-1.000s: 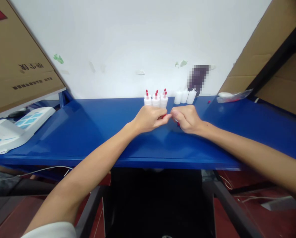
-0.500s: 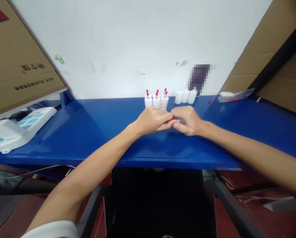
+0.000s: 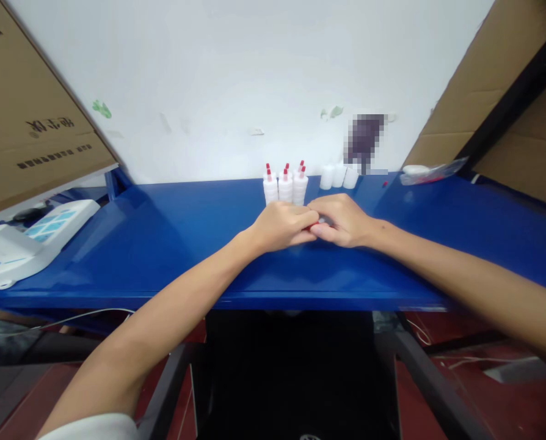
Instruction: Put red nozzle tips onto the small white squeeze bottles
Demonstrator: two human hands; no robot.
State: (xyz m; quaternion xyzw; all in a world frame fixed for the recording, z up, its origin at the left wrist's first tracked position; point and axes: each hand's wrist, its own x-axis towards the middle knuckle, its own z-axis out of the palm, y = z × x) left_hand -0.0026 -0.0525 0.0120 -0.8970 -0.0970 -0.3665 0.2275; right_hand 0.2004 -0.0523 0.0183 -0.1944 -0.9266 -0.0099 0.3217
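My left hand [image 3: 286,227] is closed, thumb and fingers pinched on a small red cap [image 3: 315,225] that shows only partly. Against its fingertips, my right hand [image 3: 344,221] is closed around a small whitish piece [image 3: 321,220], perhaps a nozzle, mostly hidden by the fingers. Both hands hover above the front half of the blue table [image 3: 176,244]. Just behind them stand several white squeeze bottles [image 3: 285,188] with red-tipped nozzles, upright in a tight group. To their right, several white bottles [image 3: 339,176] without red tips stand near the wall.
A clear plastic bag [image 3: 433,173] with red bits lies at the back right, near a tiny red piece [image 3: 385,183]. On the left sits a white device with blue keys [image 3: 48,229]. Cardboard [image 3: 39,110] flanks the table on both sides, and a white wall [image 3: 218,73] closes the back.
My right hand has shifted slightly left, closer against my left hand, so less of the whitish piece shows. The whole view has also moved a little.
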